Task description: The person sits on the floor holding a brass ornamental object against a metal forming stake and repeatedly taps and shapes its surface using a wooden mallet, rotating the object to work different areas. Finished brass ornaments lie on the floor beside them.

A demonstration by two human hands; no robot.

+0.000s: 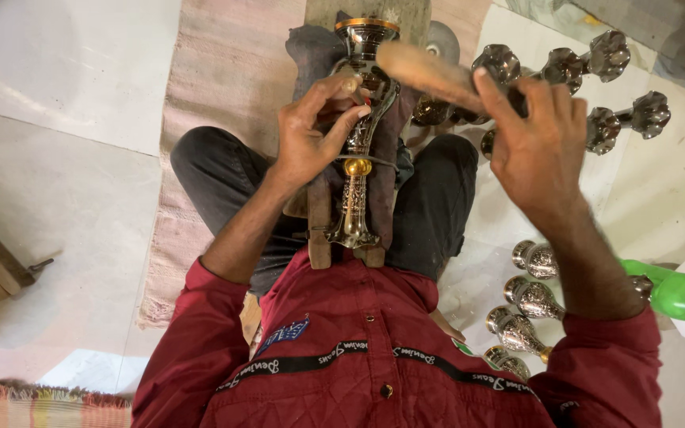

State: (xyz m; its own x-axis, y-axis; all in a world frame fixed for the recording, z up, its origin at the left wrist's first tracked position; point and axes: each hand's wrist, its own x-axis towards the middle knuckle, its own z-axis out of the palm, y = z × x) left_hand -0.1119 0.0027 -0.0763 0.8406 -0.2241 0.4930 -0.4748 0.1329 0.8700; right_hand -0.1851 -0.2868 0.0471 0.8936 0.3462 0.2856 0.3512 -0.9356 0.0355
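1. The left hand (311, 131) rests on the upper body of a tall metal vase (361, 119). Thumb and forefinger are pinched narrowly together; whether a small tool sits between them cannot be told.
2. The right hand (537, 143) is closed around the handle of a wooden mallet (430, 73), whose head extends toward the left-hand fingers, just above the vase.
3. The vase lies lengthwise on a wooden board (320, 230) across the person's lap. Beyond the left fingertips is its flared, copper-coloured rim; below them, toward the body, are a brass-coloured knob, an engraved stem and a flared foot. The surface is dark, polished and reflective.
4. Beyond the right-hand fingers, similar vases (596, 87) lie on a white sheet (660, 190). Near the right forearm stand more engraved vases (529, 297) and a green plastic object (679, 295).
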